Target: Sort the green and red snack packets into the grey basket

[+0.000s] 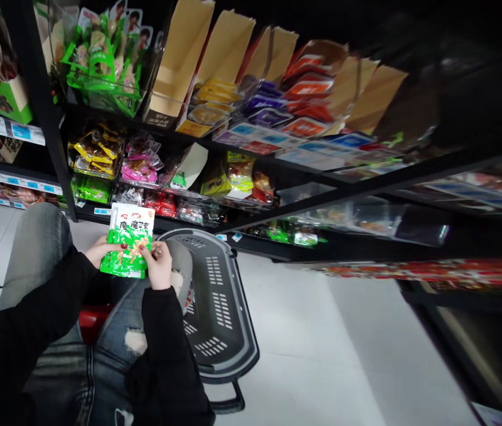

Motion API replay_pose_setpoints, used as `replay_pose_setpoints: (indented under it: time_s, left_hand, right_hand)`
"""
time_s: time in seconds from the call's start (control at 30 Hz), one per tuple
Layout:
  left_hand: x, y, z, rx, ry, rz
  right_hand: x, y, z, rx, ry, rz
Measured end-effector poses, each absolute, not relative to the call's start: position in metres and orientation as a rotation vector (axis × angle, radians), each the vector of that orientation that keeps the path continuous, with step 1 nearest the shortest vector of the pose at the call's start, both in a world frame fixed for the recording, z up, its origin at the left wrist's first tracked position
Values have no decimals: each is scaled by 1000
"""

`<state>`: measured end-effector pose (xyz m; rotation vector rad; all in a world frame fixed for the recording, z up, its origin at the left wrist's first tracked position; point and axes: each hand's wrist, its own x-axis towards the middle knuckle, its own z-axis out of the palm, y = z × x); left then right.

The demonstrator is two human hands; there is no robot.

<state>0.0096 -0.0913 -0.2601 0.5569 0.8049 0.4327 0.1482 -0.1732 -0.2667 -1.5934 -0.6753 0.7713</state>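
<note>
Two green-and-white snack packets (129,251), overlapping so that they look like a pair, are held upright above my lap. My left hand (97,251) grips the left edge, its fingers partly hidden by the packets. On the right edge, my right hand (159,264) pinches with the thumb in front and the fingers bent. Just right of my knee stands a dark grey shopping basket (222,269) with slotted sides, and a small packet (189,300) shows inside it near my leg.
Black shelves in front hold hanging green packets (100,59), open cardboard display boxes (180,53), orange packets (310,89) and yellow packets (97,148). A shelf upright (47,100) stands at left. Pale floor tiles (295,331) lie right of the basket. Something red (93,322) is beneath me.
</note>
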Motion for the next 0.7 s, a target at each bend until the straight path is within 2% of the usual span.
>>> replay_pose_setpoints:
  time_s: [0.17,0.37,0.53,0.7]
  left_hand:
    - [8,-88,-260,525,852,483]
    - [6,-86,-255,455,769,451]
    - [5,-85,-250,381,756,448]
    - [1,-86,-252,322,707,417]
  right_hand:
    - [160,-177,-271,-1374,-368,825]
    - [169,-184,-255,-846,-165,1270]
    - [175,-188,-249,-494,-3,1393]
    - [168,-186,-260,-551,-30,1505]
